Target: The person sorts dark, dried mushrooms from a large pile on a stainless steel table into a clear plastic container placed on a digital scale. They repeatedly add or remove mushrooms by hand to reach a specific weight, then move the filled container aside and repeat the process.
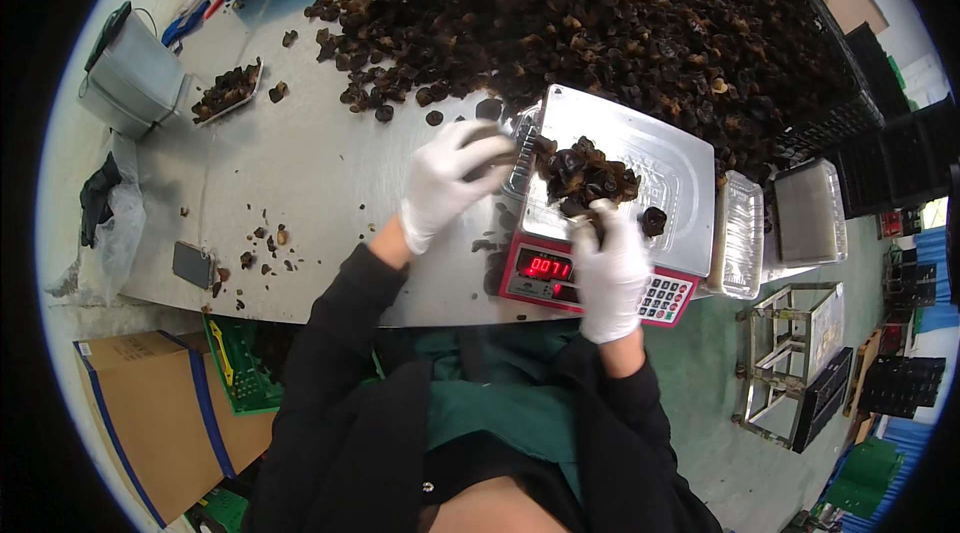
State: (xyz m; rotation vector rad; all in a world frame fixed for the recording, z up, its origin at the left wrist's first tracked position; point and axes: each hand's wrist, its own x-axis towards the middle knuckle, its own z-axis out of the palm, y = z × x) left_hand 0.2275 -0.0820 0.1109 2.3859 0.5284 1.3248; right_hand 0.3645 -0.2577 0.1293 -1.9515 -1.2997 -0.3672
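Observation:
A heap of dark wood-ear-like fungus [589, 173] lies on the steel pan [679, 180] of a red-framed digital scale [517, 285] with a lit red display. My right hand [611, 270], in a white glove, reaches over the keypad side, fingertips at the near edge of that heap. Motion blur hides whether it grips a piece. A single dark piece [654, 221] sits apart on the pan's right. Left of the scale, my white-gloved left hand [457, 173] has curled fingers, beside a clear plastic tray [521, 154] partly under the pan's edge. Its grasp is blurred too.
A large mound of the same fungus [570, 15] covers the table's back, against a black crate [832, 105]. Stacked clear trays [739, 233] stand right of the scale. A filled tray [229, 94] lies at left near a grey bin [135, 68]. Scraps dot the steel table [390, 233].

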